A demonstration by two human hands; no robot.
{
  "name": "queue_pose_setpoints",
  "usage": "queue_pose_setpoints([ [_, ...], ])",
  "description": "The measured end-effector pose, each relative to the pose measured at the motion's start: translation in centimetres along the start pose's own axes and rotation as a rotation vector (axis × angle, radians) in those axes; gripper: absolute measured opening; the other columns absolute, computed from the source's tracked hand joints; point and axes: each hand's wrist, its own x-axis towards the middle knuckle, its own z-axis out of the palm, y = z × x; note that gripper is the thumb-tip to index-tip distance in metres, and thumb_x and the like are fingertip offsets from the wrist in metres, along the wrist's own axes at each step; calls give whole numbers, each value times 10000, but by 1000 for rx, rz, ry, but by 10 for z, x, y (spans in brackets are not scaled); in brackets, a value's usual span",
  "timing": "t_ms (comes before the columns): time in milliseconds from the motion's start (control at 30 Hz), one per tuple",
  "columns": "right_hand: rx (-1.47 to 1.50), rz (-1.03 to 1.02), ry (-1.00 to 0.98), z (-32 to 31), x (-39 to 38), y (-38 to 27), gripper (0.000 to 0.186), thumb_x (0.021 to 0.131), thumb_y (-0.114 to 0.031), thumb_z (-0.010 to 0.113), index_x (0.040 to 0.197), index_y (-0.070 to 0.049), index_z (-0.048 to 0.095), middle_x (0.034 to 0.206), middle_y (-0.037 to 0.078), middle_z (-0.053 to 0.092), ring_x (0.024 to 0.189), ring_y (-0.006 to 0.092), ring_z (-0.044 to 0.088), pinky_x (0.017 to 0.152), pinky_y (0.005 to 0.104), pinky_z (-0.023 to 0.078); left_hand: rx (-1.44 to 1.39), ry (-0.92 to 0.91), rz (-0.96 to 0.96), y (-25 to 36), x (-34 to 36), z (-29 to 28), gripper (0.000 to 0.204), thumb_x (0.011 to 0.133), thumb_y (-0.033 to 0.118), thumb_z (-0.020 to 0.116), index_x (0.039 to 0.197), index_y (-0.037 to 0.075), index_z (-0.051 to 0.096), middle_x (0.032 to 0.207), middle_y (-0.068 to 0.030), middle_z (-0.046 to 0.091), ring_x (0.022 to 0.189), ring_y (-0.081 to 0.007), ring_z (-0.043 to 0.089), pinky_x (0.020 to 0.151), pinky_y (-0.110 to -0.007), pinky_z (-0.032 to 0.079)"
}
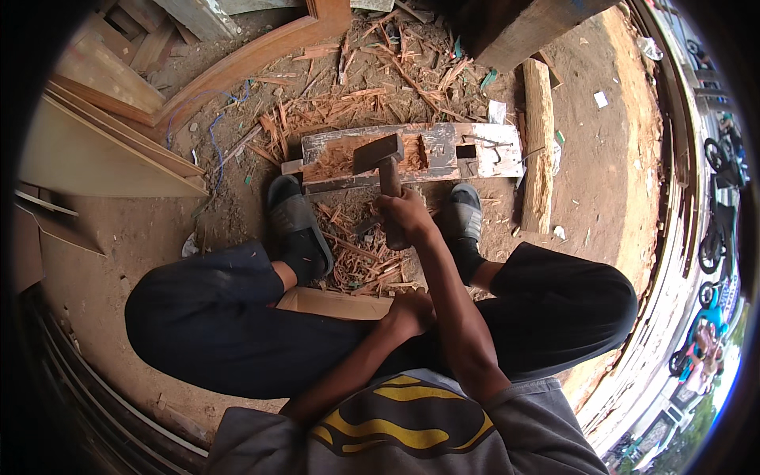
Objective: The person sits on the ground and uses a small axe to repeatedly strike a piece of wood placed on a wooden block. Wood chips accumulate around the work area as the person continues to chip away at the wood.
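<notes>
My right hand (405, 215) is wrapped round the wooden handle of a hammer (378, 155). The hammer's blocky metal head is over a worn timber board (340, 158) that lies crosswise just beyond my feet. Splintered, reddish bare wood shows along the board's face, and a dark square hole sits toward its right end, beside a paler patch. Close to my lap, my left hand (413, 313) is closed in a fist; what it holds, if anything, is hidden. My sandalled feet stand at the near side of the board.
Wood chips (356, 261) litter the ground between my feet and beyond the board. A rough timber length (538, 146) lies at the right. Thin panels (119, 146) and a brown wooden frame (237, 71) are at the left. A thick beam (538, 36) is at the far side.
</notes>
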Motion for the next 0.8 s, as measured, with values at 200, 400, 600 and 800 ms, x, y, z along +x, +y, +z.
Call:
queue_pose_setpoints([
  [200,279,-226,427,-85,-63,-87,113,808,-110,594,802,-22,522,598,37,513,481,126,511,449,260,446,56,7,-15,28,3,-16,324,871,289,474,1019,9,539,926,-220,610,903,-375,594,801,-461,461],
  [400,404,-607,823,-71,-53,-92,106,753,-21,498,789,-14,398,583,38,453,426,104,440,386,246,370,32,-52,-83,28,6,-23,322,878,291,449,1041,23,525,963,-249,589,933,-392,572,827,-468,440],
  [600,68,191,-94,19,11,14,169,754,-151,603,702,-6,532,599,55,548,508,146,540,468,282,448,-165,0,-92,0,7,-4,404,789,355,544,1083,79,564,1066,-162,608,1017,-312,571,855,-417,458],
  [800,166,58,-131,6,-18,-8,152,796,-124,591,848,2,527,622,46,538,493,144,518,462,271,449,-217,-76,64,24,-3,-30,386,809,361,542,1046,57,562,1011,-193,611,977,-337,577,833,-432,454],
])
